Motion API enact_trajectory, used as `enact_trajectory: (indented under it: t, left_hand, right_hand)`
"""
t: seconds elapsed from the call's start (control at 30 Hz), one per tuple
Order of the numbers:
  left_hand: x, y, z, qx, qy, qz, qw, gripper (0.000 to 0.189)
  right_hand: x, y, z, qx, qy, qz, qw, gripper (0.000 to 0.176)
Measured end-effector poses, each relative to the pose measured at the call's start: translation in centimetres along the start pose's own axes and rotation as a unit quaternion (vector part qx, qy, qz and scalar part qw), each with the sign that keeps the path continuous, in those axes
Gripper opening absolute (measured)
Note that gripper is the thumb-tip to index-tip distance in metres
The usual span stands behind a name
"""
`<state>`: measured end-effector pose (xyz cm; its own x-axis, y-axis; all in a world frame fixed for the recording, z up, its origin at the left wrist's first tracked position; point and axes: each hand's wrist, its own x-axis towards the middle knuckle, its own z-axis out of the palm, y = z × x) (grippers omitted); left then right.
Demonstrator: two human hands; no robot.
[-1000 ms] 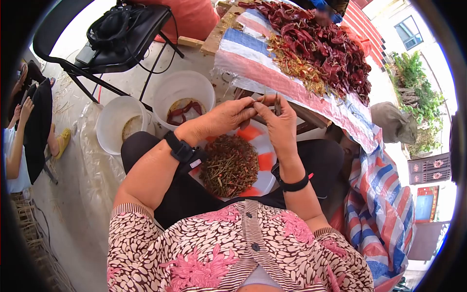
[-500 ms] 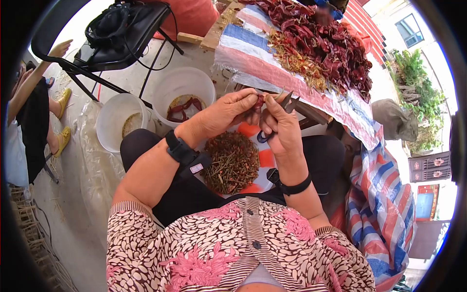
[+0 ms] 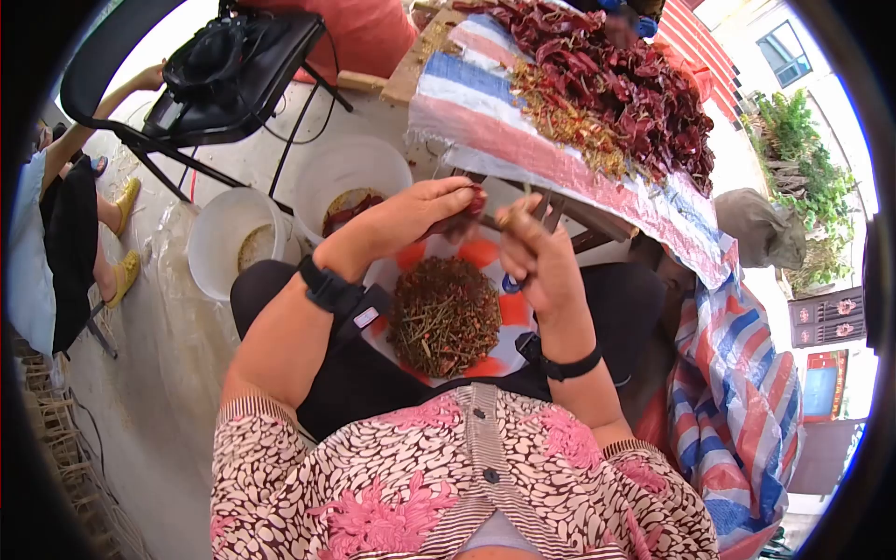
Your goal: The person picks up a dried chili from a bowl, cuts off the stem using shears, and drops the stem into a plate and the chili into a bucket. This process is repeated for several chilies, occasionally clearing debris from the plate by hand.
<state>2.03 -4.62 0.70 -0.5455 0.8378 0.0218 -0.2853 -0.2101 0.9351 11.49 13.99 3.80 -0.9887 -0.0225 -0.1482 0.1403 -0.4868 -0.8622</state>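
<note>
My left hand is closed around a dried red chili, mostly hidden by the fingers. Just right of it, my right hand grips scissors, blades pointing up and away, with a blue handle loop under the fingers. A thin pale stem seems to show at its blurred thumb and fingertip. Below both hands, a red-and-white basin in my lap holds a heap of cut chili stems.
Dried chilies cover a striped sheet on the table ahead. Two white buckets, one with chilies inside and another, stand left. A folding chair carries a black bag. Another person's arm reaches towards it.
My hands have moved apart; the left keeps the chili and the right keeps the scissors. The other person's hand has moved right, up to the chair.
</note>
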Motion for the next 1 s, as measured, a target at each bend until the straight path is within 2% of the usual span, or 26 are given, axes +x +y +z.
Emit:
enact_trajectory:
  t: [0.03, 0.07, 0.1, 0.13, 0.17, 0.23, 0.27, 0.33, 0.37, 0.47, 0.5, 0.57, 0.63, 0.73, 0.87, 1.0]
  left_hand:
    - [0.0, 0.6, -0.7, 0.081, 0.042, -0.036, 0.995, 0.025]
    - [-0.4, 0.9, -1.3, 0.159, 0.084, -0.071, 0.981, 0.026]
    - [-0.8, 1.1, -2.0, 0.234, 0.129, -0.104, 0.958, 0.026]
    - [-0.9, 0.1, -3.4, 0.323, 0.185, -0.074, 0.925, 0.025]
    - [-0.9, -1.3, -4.8, 0.405, 0.24, -0.044, 0.881, 0.025]
    - [-1.6, -2.1, -6.6, 0.555, 0.291, -0.103, 0.773, 0.03]
    - [-1.8, -2.5, -7.1, 0.619, 0.316, -0.133, 0.707, 0.034]
    - [-1.9, -2.5, -7.0, 0.662, 0.357, -0.118, 0.648, 0.041]
    - [-2.0, -2.5, -6.9, 0.683, 0.376, -0.111, 0.616, 0.045]
    - [-1.7, -2.3, -6.8, 0.7, 0.363, -0.098, 0.607, 0.04]
    - [-1.5, -2.3, -6.8, 0.688, 0.342, -0.114, 0.63, 0.043]
    - [-1.0, -2.6, -6.8, 0.659, 0.3, -0.145, 0.675, 0.048]
    - [-0.1, -3.3, -6.8, 0.665, 0.256, -0.183, 0.677, 0.042]
    - [0.1, -3.8, -6.4, 0.667, 0.206, -0.187, 0.692, 0.034]
    - [-0.1, -3.2, -5.9, 0.662, 0.155, -0.205, 0.704, 0.031]
    - [0.0, -3.0, -6.1, 0.664, 0.116, -0.242, 0.698, 0.029]
  right_hand:
    - [-0.3, -0.2, -0.1, -0.1, 0.011, -0.025, 0.995, 0.014]
    - [-0.9, -0.7, 0.0, -0.215, 0.043, 0.005, 0.976, 0.017]
    - [-0.1, 1.4, -2.0, -0.28, -0.007, -0.075, 0.957, 0.018]
    - [-0.4, 1.1, -2.9, -0.37, -0.043, 0.008, 0.928, 0.018]
    - [-0.5, 1.6, -3.7, -0.433, -0.062, 0.024, 0.899, 0.019]
    - [-0.6, 3.4, -4.9, -0.512, -0.031, -0.026, 0.858, 0.02]
    - [-0.4, 3.0, -5.3, -0.507, -0.023, -0.019, 0.861, 0.021]
    - [-0.1, 1.9, -5.1, -0.495, -0.008, -0.003, 0.869, 0.022]
    - [0.7, 1.3, -5.5, -0.491, -0.009, -0.033, 0.87, 0.021]
    - [4.4, -1.8, -7.0, -0.526, 0.075, -0.113, 0.84, 0.021]
    - [6.1, -3.1, -8.0, -0.545, 0.108, -0.147, 0.818, 0.022]
    - [9.1, -6.4, -8.4, -0.593, 0.175, -0.212, 0.757, 0.023]
    - [12.7, -9.1, -9.7, -0.63, 0.239, -0.237, 0.7, 0.026]
    - [17.4, -12.2, -11.2, -0.677, 0.324, -0.228, 0.621, 0.031]
    - [21.7, -13.8, -12.7, -0.751, 0.337, -0.128, 0.553, 0.037]
    - [22.9, -13.9, -12.9, -0.768, 0.347, -0.077, 0.533, 0.035]
